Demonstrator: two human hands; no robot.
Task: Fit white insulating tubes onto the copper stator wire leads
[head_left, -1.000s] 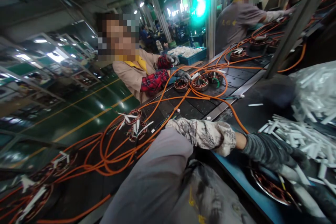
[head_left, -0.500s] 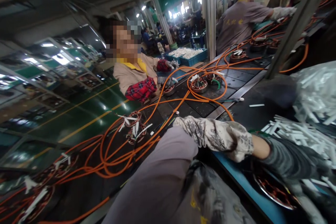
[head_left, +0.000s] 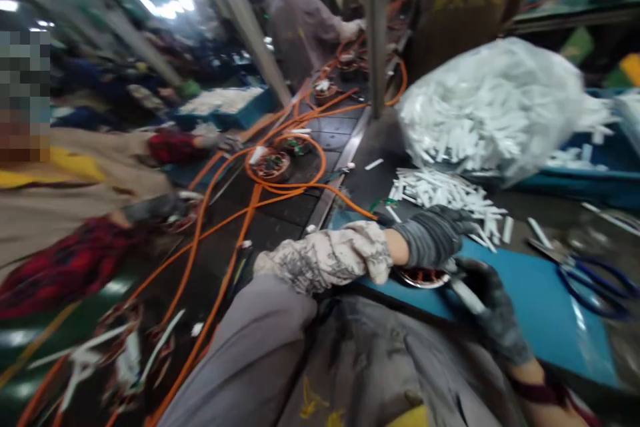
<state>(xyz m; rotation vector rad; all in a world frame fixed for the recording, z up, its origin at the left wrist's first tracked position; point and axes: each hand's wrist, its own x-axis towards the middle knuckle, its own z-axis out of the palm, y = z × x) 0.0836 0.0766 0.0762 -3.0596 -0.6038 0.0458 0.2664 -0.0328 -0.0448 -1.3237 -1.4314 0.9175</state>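
On the blue mat [head_left: 537, 300] sits a ring-shaped wound stator [head_left: 424, 278] with copper windings, partly hidden under my hands. My left hand [head_left: 434, 237], in a grey striped glove, reaches over the stator. Its fingertips are blurred beside a heap of short white tubes [head_left: 440, 190], so their grip does not show. Closer to my body, my right hand [head_left: 495, 310], also gloved in grey, is curled at the stator's right side. A white tube [head_left: 469, 296] shows between its bent fingers.
Blue-handled scissors [head_left: 595, 283] lie at the right. Behind the heap stands a clear bag [head_left: 493, 107] of white tubes. Orange cables [head_left: 250, 213] and more stators [head_left: 270, 165] cover the conveyor at left. A co-worker's gloved hand [head_left: 155, 208] is across it. A metal post [head_left: 377, 33] rises ahead.
The view has swung to the right, bringing the mat, bag, scissors and both my hands further into sight. The co-worker opposite now appears at the far left edge.
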